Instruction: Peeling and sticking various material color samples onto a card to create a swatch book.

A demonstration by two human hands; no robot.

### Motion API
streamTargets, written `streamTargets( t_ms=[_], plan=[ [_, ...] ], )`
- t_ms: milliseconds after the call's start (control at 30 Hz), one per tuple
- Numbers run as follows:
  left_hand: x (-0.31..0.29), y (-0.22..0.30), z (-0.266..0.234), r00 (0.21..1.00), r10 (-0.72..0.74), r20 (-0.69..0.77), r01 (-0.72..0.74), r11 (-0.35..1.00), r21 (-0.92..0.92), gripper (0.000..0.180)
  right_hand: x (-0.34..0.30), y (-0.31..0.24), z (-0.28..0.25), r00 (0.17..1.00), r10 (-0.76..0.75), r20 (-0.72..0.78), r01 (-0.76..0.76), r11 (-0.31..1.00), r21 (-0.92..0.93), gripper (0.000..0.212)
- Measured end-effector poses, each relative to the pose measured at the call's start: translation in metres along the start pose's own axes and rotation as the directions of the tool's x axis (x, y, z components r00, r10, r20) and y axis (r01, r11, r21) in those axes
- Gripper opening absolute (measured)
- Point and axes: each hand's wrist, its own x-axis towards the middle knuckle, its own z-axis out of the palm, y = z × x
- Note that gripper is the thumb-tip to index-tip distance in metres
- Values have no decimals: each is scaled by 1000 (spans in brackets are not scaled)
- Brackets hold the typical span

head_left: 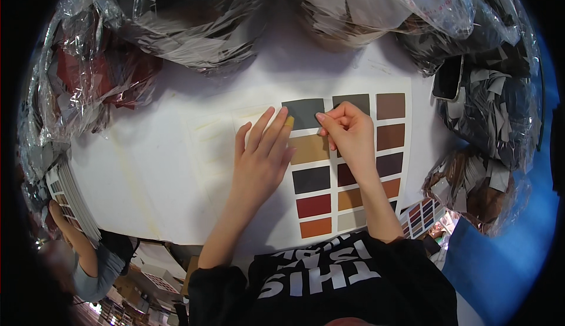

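Observation:
A white sheet (pixel 407 114) on the table carries rows of coloured swatches. At its upper left is a grey swatch (pixel 304 113), a little tilted against the others. My right hand (pixel 352 131) pinches this swatch at its right edge between thumb and forefinger. My left hand (pixel 263 154) lies with fingers spread, its fingertips at the swatch's left edge. One of its fingers wears a yellow band (pixel 289 122). Below the grey piece sit a tan swatch (pixel 310 149), a dark slate swatch (pixel 311 180) and a dark red swatch (pixel 313 206). My right hand and forearm partly cover the middle column.
Plastic bags of grey pieces (pixel 200 37) line the table's far side, with a red-filled bag (pixel 88 73) at left. A phone (pixel 448 77) lies at right beside a bag of grey scraps (pixel 491 114). A co-worker's arm (pixel 79 232) reaches a stack of swatch sheets (pixel 73 199).

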Motion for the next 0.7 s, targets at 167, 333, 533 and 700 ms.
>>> streamTargets(
  t_ms=[167, 333, 533, 700],
  plan=[
    [2, -3, 2, 999, 32, 19, -34, 996, 86, 43, 0, 0, 0, 1000, -6, -9, 6, 1000, -24, 17],
    [1, 0, 4, 1000, 27, 13, -27, 998, 63, 44, -1, -1, 1, 999, -20, -26, 18, 997, -73, 19],
    [-1, 7, 7, 999, 39, -15, -36, 983, 178, 46, 0, -7, -5, 980, -200, -24, 152, 812, -563, 29],
    [17, 23, 7, 987, 161, -16, -159, 983, 90, 50, -27, -21, -26, 968, -249, -30, 177, 762, -623, 34]
  ],
)
